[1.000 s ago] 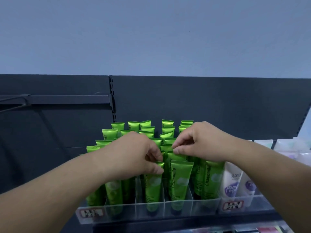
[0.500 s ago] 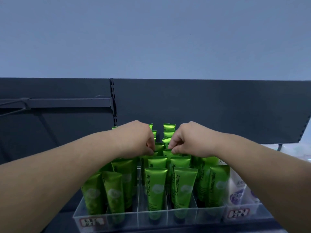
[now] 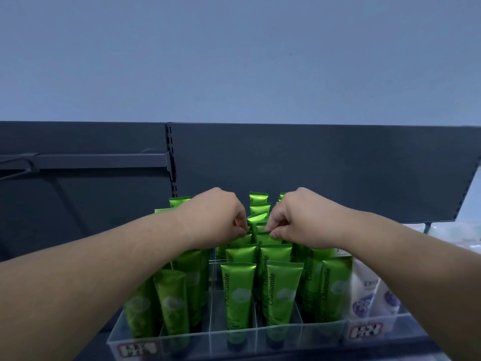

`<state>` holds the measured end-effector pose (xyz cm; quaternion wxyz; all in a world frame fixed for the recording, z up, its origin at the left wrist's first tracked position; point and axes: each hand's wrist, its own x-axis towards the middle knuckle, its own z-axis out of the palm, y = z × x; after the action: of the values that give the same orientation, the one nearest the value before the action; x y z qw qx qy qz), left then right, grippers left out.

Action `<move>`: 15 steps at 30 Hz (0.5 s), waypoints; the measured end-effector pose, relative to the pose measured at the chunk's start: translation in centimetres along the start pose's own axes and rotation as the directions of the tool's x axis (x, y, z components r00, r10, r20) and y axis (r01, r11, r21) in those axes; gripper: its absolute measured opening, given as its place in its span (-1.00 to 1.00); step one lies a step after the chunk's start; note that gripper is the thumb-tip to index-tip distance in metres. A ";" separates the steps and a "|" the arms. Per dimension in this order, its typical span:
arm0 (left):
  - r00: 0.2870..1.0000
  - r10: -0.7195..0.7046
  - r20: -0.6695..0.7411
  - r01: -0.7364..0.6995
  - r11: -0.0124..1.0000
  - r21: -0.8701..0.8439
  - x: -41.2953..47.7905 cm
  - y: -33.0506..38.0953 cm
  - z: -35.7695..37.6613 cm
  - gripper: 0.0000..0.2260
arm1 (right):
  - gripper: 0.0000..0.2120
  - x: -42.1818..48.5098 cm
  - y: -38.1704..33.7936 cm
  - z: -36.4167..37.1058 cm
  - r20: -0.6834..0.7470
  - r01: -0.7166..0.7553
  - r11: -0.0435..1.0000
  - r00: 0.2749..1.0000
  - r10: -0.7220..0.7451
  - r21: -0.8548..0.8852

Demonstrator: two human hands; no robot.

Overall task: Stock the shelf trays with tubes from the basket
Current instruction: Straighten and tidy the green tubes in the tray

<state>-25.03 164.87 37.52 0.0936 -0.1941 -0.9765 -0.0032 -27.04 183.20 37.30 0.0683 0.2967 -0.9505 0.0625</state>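
Several green Chamomile tubes point(image 3: 238, 290) stand upright, caps down, in rows inside a clear plastic shelf tray point(image 3: 208, 337) with dividers. My left hand point(image 3: 216, 217) reaches over the middle rows, and its fingertips pinch the crimped top of a green tube point(image 3: 242, 239) in the third row. Beside it, my right hand point(image 3: 299, 220) pinches the top of the neighbouring green tube point(image 3: 264, 238). The two hands almost touch. No basket is in view.
White tubes with purple print point(image 3: 364, 293) stand in a clear tray at the right, with price labels point(image 3: 364, 332) on the tray fronts. A dark back panel point(image 3: 312, 162) rises behind, and a dark shelf bar point(image 3: 99, 160) runs at the left.
Both hands moved from the front rows further back over the tubes and came closer together. The view dropped slightly, so the tray shows lower in the frame.
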 end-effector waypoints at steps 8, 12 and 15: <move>1.000 0.013 -0.001 -0.013 0.999 -0.044 -0.3 0.1 0.1 -0.83 | -0.86 -0.2 0.0 -0.3 0.001 0.004 1.000 1.000 -0.004 -0.014; 1.000 0.013 -0.017 -0.013 1.000 -0.027 -0.5 0.2 0.2 -0.82 | -0.86 -0.2 -0.2 -0.2 0.010 0.005 0.999 1.000 -0.005 -0.036; 1.000 0.010 -0.023 -0.011 1.000 -0.019 -0.5 0.1 0.2 -0.82 | -0.85 -0.3 -0.3 0.3 0.017 -0.010 1.000 1.000 0.010 -0.021</move>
<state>-24.59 164.79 37.18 0.1031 -0.2001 -0.9742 -0.0141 -26.62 183.08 37.00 0.0630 0.2916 -0.9531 0.0505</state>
